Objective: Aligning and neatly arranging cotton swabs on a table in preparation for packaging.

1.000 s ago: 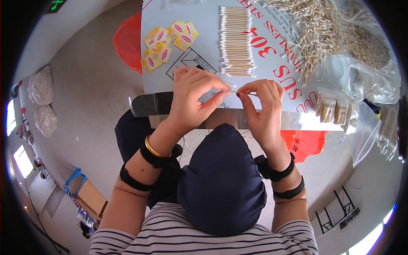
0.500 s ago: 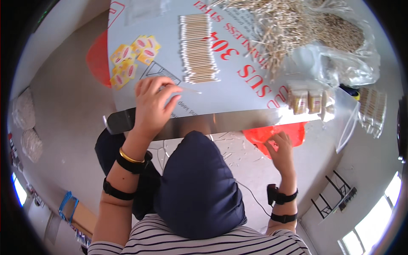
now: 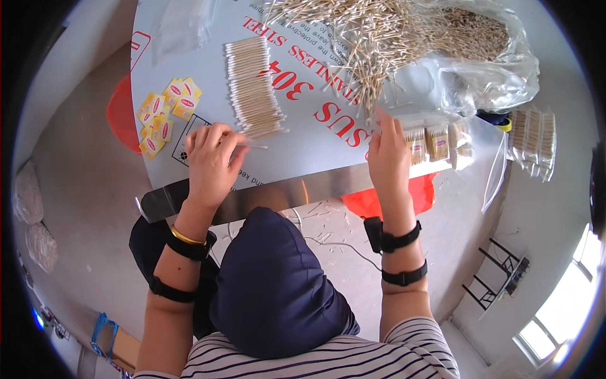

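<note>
While the person sits at a metal-edged table (image 3: 252,196) covered in a pale printed sheet, the left hand (image 3: 211,158) pinches a single cotton swab (image 3: 252,146) between thumb and fingertips — the swab lies just at the near end of a neat row of cotton swabs (image 3: 252,88) laid side by side on the sheet. To the left of that row sits a small cluster of yellow sachets (image 3: 164,117), near the table's left edge. The right hand (image 3: 388,151) rests flat on the sheet with fingers loosely spread and nothing in its grip, its fingertips touching small clear packs of swabs (image 3: 435,140) lined up along the near right edge. Beyond it, a loose heap of swabs (image 3: 360,31) spills from a crumpled clear plastic bag (image 3: 499,69) at the far right. More bundled swab packs (image 3: 533,142) lie off the table's right side. Both forearms wear black straps — the left wrist also a gold bangle (image 3: 185,237).
</note>
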Demonstrator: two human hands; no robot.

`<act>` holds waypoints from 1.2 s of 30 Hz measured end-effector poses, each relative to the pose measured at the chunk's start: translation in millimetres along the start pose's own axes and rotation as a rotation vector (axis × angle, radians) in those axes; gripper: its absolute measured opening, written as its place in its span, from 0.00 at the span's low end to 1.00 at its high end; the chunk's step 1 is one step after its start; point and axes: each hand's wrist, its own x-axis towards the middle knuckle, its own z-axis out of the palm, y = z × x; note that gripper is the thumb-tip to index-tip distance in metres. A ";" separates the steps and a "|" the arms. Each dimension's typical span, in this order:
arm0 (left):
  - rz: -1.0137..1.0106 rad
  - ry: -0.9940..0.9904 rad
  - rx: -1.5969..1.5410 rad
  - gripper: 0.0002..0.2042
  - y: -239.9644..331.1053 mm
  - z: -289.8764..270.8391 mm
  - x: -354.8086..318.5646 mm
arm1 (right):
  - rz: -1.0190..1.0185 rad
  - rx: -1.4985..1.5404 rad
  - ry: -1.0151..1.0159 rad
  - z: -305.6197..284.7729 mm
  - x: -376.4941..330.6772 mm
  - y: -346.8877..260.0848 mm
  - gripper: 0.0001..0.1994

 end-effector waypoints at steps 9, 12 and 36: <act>0.086 -0.031 -0.026 0.09 4.8 8.0 9.7 | 0.112 -0.173 -0.053 26.5 33.6 22.3 0.06; 0.074 -0.031 -0.064 0.10 9.3 11.6 14.0 | 0.084 -0.174 -0.066 18.9 27.3 17.1 0.05; -0.016 -0.059 -0.121 0.21 4.9 10.8 -10.9 | -0.312 0.324 -0.097 68.1 15.9 -75.5 0.11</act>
